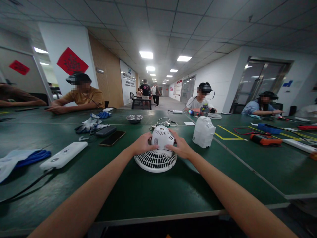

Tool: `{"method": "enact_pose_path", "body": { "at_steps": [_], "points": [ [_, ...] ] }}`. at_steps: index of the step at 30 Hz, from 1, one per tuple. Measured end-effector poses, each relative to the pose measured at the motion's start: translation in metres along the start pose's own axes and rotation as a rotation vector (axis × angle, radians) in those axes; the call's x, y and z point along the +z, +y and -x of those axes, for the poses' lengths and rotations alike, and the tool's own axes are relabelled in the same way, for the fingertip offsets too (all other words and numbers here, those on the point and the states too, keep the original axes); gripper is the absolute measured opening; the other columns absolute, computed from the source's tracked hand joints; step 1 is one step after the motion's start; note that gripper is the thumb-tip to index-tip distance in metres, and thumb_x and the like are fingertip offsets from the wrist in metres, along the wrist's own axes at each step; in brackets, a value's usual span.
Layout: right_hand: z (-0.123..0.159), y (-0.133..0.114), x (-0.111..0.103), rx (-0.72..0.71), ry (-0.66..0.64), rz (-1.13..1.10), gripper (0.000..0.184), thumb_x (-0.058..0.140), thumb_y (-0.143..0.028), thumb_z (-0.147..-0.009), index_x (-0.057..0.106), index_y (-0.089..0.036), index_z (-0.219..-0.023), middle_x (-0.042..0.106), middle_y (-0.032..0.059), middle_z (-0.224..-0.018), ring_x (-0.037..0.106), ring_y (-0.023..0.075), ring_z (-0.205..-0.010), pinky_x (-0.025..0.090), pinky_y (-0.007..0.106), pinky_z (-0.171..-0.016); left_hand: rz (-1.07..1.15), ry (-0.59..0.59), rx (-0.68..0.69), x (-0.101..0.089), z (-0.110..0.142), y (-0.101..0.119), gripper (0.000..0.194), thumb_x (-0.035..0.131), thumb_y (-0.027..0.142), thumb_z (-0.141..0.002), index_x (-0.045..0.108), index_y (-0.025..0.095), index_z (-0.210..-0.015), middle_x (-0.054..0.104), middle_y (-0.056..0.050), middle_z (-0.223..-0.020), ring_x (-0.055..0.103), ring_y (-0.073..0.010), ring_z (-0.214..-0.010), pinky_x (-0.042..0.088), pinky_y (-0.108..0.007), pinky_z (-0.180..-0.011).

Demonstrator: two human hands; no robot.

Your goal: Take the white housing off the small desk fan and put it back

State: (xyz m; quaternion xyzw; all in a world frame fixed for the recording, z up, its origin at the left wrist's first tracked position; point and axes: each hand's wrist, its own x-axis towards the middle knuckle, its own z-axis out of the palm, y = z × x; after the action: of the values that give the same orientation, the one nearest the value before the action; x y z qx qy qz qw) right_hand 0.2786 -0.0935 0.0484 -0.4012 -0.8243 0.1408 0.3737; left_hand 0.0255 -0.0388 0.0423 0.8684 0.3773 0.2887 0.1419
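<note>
White fan (162, 140) sits on the green table (138, 195) in front of you, grille (156, 162) down, motor housing (160, 132) up. Your left hand (142, 144) grasps the motor housing's left side, your right hand (182, 147) its right; thumbs on the near face, other fingertips partly hidden. Right of the fan, apart: white plastic shell (203, 135), upright. Just behind the fan: pale cable (173, 124). Left of the fan: dark phone (112, 138), white device (64, 154) farther out. Behind-left of it: metal bowl (134, 119).
</note>
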Motion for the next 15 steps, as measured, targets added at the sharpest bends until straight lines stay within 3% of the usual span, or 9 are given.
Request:
{"method": "enact_pose_path", "body": {
  "at_steps": [10, 15],
  "points": [
    [-0.0024, 0.0053, -0.0024, -0.010, -0.027, -0.006, 0.085, 0.065, -0.044, -0.082, 0.021, -0.023, -0.151, 0.059, 0.0098, -0.129, 0.063, 0.0254, -0.099, 0.048, 0.044, -0.092, 0.025, -0.026, 0.010, 0.0003, -0.0010, -0.0018, 0.068, 0.067, 0.060, -0.069, 0.060, 0.017, -0.120, 0.062, -0.014, -0.114, 0.060, -0.0289, -0.099, 0.046, -0.040, -0.083],
    [-0.0018, 0.0062, 0.0009, -0.020, -0.012, -0.021, 0.086, 0.066, -0.041, -0.081, 0.020, -0.024, -0.152, 0.056, 0.0096, -0.133, 0.062, 0.0266, -0.106, 0.047, 0.045, -0.094, 0.022, -0.024, 0.019, 0.0010, -0.0015, -0.0025, 0.068, 0.069, 0.058, -0.068, 0.060, 0.017, -0.121, 0.062, -0.014, -0.111, 0.059, -0.0293, -0.100, 0.046, -0.041, -0.085]
  ]
}}
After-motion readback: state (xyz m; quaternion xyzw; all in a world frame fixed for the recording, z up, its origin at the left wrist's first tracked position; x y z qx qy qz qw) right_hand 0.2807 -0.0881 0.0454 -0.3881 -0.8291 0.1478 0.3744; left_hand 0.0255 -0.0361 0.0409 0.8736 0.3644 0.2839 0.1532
